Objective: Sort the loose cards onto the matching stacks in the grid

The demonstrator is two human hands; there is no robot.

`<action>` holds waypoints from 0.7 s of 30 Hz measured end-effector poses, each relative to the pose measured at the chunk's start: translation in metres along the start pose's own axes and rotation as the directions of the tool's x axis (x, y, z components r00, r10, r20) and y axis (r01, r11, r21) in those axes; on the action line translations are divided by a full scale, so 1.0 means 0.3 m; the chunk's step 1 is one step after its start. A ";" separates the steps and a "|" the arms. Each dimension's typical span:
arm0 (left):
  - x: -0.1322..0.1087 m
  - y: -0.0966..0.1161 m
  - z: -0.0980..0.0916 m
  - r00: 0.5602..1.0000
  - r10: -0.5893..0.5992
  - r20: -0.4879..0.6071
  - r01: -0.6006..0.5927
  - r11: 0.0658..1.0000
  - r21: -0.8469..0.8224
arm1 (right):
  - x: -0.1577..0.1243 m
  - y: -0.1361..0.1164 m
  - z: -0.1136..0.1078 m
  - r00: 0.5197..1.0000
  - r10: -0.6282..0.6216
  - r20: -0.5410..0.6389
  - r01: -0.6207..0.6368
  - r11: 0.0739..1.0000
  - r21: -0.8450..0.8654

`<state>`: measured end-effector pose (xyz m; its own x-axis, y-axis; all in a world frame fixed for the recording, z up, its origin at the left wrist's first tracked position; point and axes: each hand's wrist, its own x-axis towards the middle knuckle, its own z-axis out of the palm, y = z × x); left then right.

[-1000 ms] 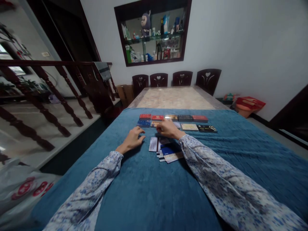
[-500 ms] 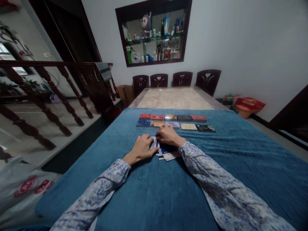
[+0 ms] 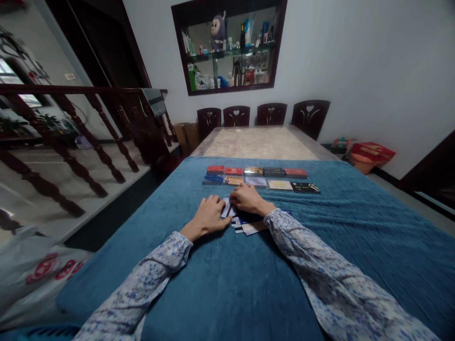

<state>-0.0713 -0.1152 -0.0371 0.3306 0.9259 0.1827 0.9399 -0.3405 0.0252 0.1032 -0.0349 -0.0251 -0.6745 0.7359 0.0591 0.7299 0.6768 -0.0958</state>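
Left hand [image 3: 209,215] and right hand [image 3: 249,199], fingers narrow and grip unclear, work a white card [image 3: 225,207] off the pile [image 3: 250,227] beneath; next likely needs it singled out for the rows [image 3: 263,182] beyond.

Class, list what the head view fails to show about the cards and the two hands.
Print on the laid-out cards: too small, head view.
Most of the loose card pile: covered by the right hand and sleeve.
Whether the left hand pinches the white card: its fingers hide it.

My left hand [image 3: 209,216] and right hand [image 3: 249,200] rest on a loose plastic card pile [image 3: 250,228]. Behind it, two card rows [image 3: 263,177] lie on the blue plush tablecloth [image 3: 227,289].
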 end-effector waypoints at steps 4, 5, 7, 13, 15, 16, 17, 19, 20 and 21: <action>-0.011 -0.048 -0.013 1.000 0.011 0.016 -0.011 1.000 -0.020 | 0.004 0.002 0.008 1.000 -0.006 0.005 0.006 1.000 0.025; -0.014 -0.059 -0.018 1.000 0.013 0.025 -0.012 1.000 -0.019 | 0.005 0.002 0.009 1.000 -0.010 0.006 0.010 1.000 0.028; -0.019 -0.076 -0.029 0.999 0.015 0.040 -0.014 1.000 -0.009 | 0.006 0.001 0.010 1.000 -0.017 0.006 0.017 0.999 0.032; -0.026 -0.086 -0.044 0.999 0.008 0.048 -0.009 0.999 0.031 | 0.008 -0.003 0.013 0.999 -0.052 0.011 0.052 0.998 0.046; -0.026 -0.087 -0.041 0.999 0.002 0.041 -0.003 1.000 0.025 | 0.007 -0.006 0.012 0.998 -0.062 0.020 0.060 0.997 0.054; -0.025 -0.089 -0.039 0.999 0.000 0.036 -0.001 1.000 0.020 | 0.006 -0.008 0.011 0.998 -0.065 0.022 0.063 0.996 0.058; -0.025 -0.092 -0.037 1.000 0.000 0.031 -0.001 1.000 0.017 | 0.005 -0.010 0.011 0.997 -0.067 0.022 0.066 0.996 0.062; -0.024 -0.101 -0.033 1.000 0.005 0.026 -0.005 1.000 0.016 | 0.003 -0.014 0.009 0.997 -0.071 0.017 0.070 0.995 0.067; -0.023 -0.107 -0.031 1.000 0.006 0.024 -0.006 1.000 0.016 | 0.001 -0.016 0.008 0.997 -0.072 0.012 0.071 0.995 0.069; -0.022 -0.115 -0.030 1.000 0.006 0.023 -0.006 1.000 0.013 | 0.000 -0.018 0.008 0.997 -0.076 0.008 0.076 0.995 0.071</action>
<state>-0.1066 -0.1110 -0.0303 0.3378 0.9275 0.1601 0.9389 -0.3440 0.0118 0.0990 -0.0385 -0.0268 -0.7292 0.6818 0.0582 0.6671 0.7273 -0.1616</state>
